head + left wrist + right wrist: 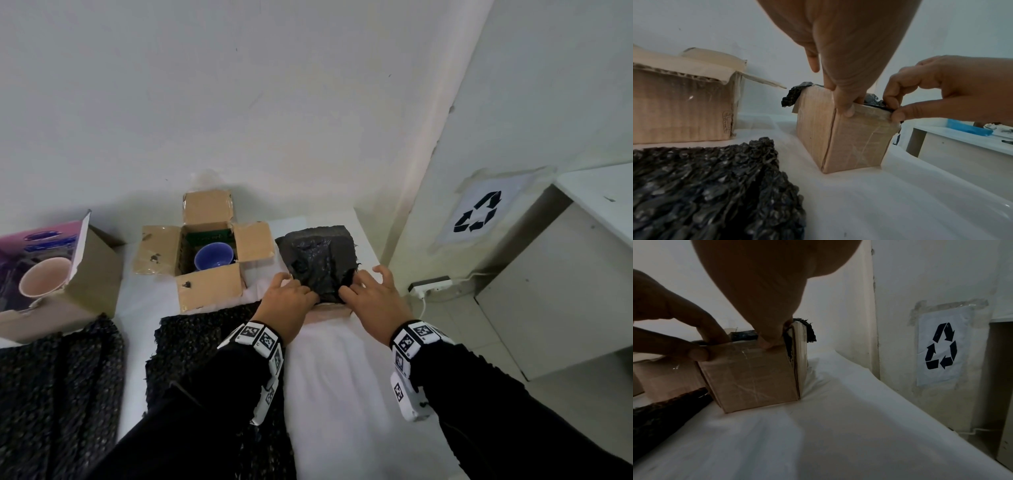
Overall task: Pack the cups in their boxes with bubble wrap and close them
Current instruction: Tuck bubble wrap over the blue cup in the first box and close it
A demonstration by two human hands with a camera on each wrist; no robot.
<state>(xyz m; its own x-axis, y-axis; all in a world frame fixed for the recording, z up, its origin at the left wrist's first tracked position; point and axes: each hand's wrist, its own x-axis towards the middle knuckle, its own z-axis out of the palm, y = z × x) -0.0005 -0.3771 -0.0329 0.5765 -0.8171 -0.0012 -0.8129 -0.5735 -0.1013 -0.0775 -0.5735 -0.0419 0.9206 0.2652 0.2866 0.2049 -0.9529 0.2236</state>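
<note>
A small cardboard box (330,312) stands at the table's right, with black bubble wrap (317,258) draped over its open top. Whatever is inside is hidden. My left hand (301,291) pinches the box's near rim, thumb (847,111) outside on the front wall and fingers inside against the wrap. My right hand (356,287) pinches the same rim further right, catching the wrap's edge (877,102). A blue cup (214,257) sits in the open middle box (209,284). A pink cup (44,281) lies in the printed box (96,274) at far left.
Loose black bubble wrap sheets (191,342) (58,394) lie on the white table (342,394) in front of the boxes. The wall is close behind. The table's right edge drops to a cabinet (548,291), a power strip (430,285) and a recycling sign (478,212).
</note>
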